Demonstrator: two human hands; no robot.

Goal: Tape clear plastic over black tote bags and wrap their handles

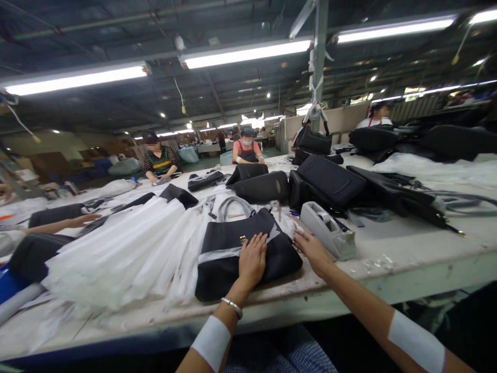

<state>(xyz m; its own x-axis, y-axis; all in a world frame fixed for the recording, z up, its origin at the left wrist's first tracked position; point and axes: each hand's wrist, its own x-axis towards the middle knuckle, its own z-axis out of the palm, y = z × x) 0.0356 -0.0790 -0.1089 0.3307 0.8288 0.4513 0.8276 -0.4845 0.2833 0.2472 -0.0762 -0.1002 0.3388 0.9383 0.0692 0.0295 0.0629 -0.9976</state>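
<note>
A black handbag [221,269] lies on the worktable in front of me, with a gold clasp [243,239] and a pale wrapped strip across its front. Its handles [233,207] look wrapped in clear or grey film and point away from me. My left hand [252,259] rests flat on the bag's front, just beside the clasp, fingers stretched out. To the right of the bag, my right hand [313,251] reaches with fingers extended, next to a grey tape dispenser [326,228]. Whether its fingertips touch the bag or the white wrapping there, I cannot tell.
White tissue-like sheets [124,254] spread in a fan left of the bag. Several black bags [330,181] are piled behind and to the right. A co-worker's hand [77,221] reaches in from the left. Other people [247,147] sit across the table. The table edge [373,285] runs before me.
</note>
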